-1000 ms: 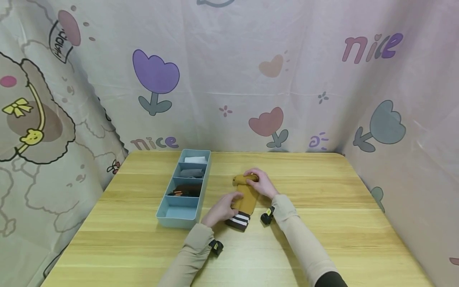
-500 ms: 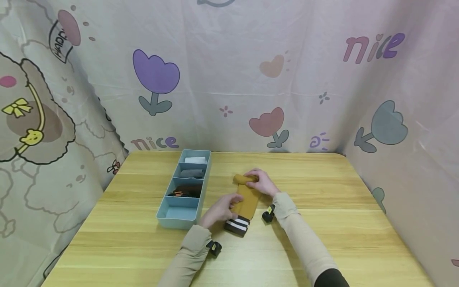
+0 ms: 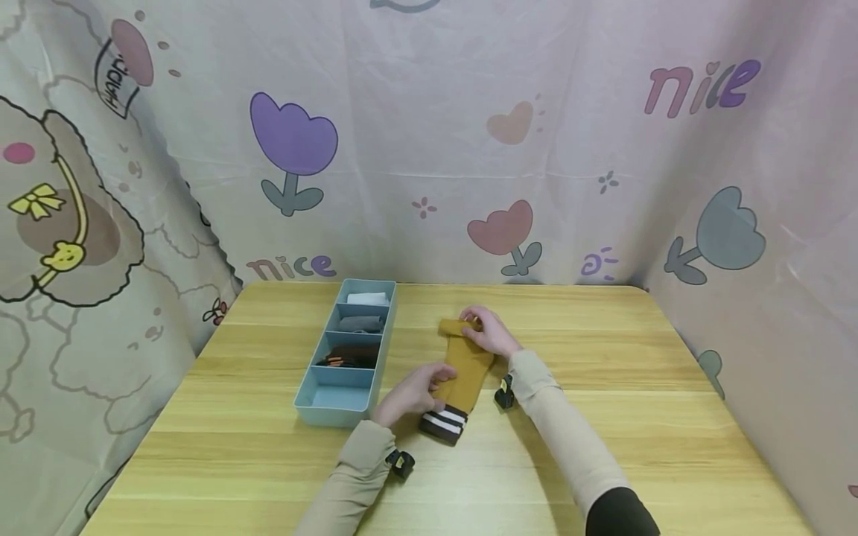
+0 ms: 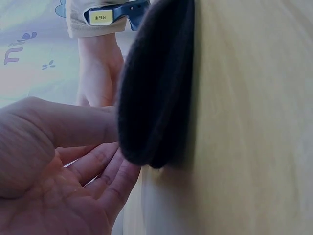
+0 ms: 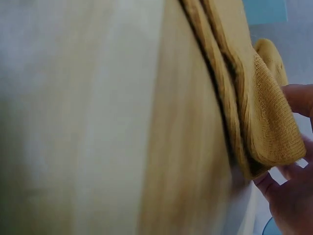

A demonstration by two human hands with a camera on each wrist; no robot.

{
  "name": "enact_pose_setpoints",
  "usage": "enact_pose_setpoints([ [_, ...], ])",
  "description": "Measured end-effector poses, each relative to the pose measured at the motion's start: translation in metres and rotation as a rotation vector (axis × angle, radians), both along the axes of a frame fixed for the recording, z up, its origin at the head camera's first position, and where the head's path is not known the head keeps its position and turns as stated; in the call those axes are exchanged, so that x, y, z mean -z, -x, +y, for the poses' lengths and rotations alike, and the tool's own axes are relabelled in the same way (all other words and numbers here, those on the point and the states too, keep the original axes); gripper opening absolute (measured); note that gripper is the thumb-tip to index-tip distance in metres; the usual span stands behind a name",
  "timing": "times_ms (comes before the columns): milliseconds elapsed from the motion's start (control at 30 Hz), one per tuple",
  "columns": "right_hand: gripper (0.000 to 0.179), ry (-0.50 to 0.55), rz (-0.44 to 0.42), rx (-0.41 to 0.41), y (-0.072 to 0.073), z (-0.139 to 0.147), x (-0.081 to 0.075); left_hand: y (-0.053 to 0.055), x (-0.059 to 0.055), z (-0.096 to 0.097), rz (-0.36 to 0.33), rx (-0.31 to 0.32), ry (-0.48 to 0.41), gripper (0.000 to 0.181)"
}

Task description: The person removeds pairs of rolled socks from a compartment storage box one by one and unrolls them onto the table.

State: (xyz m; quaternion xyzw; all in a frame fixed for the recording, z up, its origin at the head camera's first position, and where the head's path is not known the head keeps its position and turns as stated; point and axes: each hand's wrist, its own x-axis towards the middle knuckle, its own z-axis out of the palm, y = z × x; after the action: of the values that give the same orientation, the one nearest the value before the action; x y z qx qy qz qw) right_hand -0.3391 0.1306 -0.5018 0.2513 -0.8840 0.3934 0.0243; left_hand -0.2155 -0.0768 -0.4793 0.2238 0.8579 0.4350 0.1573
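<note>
A mustard-yellow sock (image 3: 466, 365), apparently doubled in layers, lies lengthwise on the table with its dark, white-striped cuff (image 3: 444, 424) toward the person. Its far end is turned over into a narrow fold (image 3: 453, 327). My right hand (image 3: 492, 333) grips that fold at its right side; in the right wrist view, thumb and fingers hold the bent yellow knit (image 5: 276, 117). Along the near left edge, my left hand (image 3: 417, 388) touches the sock with thumb and index finger spread apart. In the left wrist view, the dark cuff (image 4: 154, 88) hides those fingertips.
Left of the sock stands a light blue organizer box (image 3: 335, 417) with compartments in a row. White cloth (image 3: 367, 299), grey cloth (image 3: 360, 324) and a dark brown item with orange marks (image 3: 348, 356) sit in the farther ones. A patterned curtain (image 3: 415, 149) hangs behind the wooden table (image 3: 603, 447).
The far roll has become flatter, and more of the sock lies flat. The right hand has shifted slightly away from the person; the cuff has slid slightly nearer. The left hand stays almost in place.
</note>
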Motion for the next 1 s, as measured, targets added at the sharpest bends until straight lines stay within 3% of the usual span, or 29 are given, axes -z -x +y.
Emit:
enact_pose_setpoints([
  [167,0.015,0.023,0.058,-0.036,0.003,-0.001,0.0,0.0,0.001,0.0,0.001,-0.002,0.003,0.056],
  [367,0.014,0.039,0.022,-0.064,0.006,0.002,-0.002,-0.001,0.001,0.0,0.005,-0.004,0.018,0.056],
  [533,0.028,-0.021,-0.047,-0.085,0.009,0.004,-0.004,-0.003,0.0,-0.001,-0.008,-0.003,0.027,0.057],
  [767,0.033,-0.09,-0.038,-0.07,0.018,0.003,-0.006,-0.003,-0.001,-0.001,-0.011,-0.009,0.03,0.055],
  [1000,0.033,-0.119,-0.065,-0.006,0.025,0.002,-0.007,-0.003,-0.002,0.0,-0.011,0.0,0.017,0.055],
])
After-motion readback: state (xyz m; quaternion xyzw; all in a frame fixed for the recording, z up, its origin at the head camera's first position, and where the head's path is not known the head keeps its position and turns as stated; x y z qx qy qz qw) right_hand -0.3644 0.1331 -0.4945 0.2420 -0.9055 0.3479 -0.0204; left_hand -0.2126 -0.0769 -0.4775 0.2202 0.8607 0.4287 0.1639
